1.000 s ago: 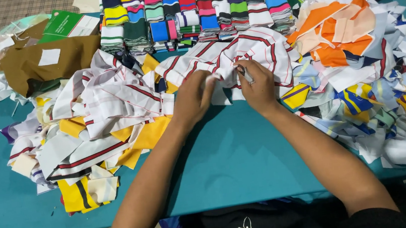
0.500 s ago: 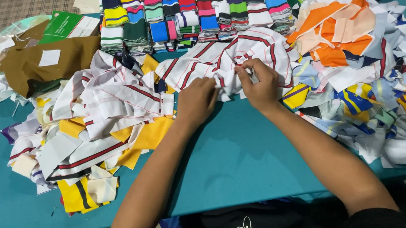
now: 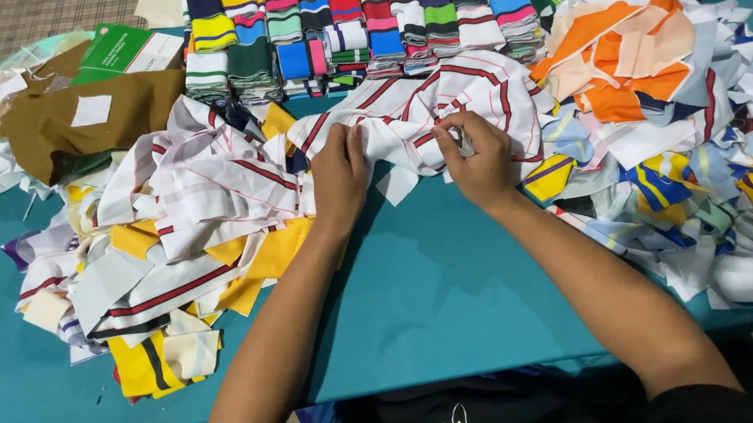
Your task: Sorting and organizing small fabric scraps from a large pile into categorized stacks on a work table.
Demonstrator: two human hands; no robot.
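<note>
**Both hands on a striped white cloth**

The left hand [image 3: 338, 176] lies nearly flat, fingers loosely together, pressing the near edge of the white cloth with red stripes [image 3: 422, 109]. The right hand [image 3: 479, 156] is curled, thumb and fingers pinched on the same edge; something small and pale sits in that pinch, too small to tell. The cloth stretches crosswise, hand to hand, stripes slanting away. Beyond it stand stacked striped knit bands [image 3: 356, 18]. Outside each hand, fabric scraps [image 3: 164, 234] heap on the teal table [image 3: 442, 298].
</note>
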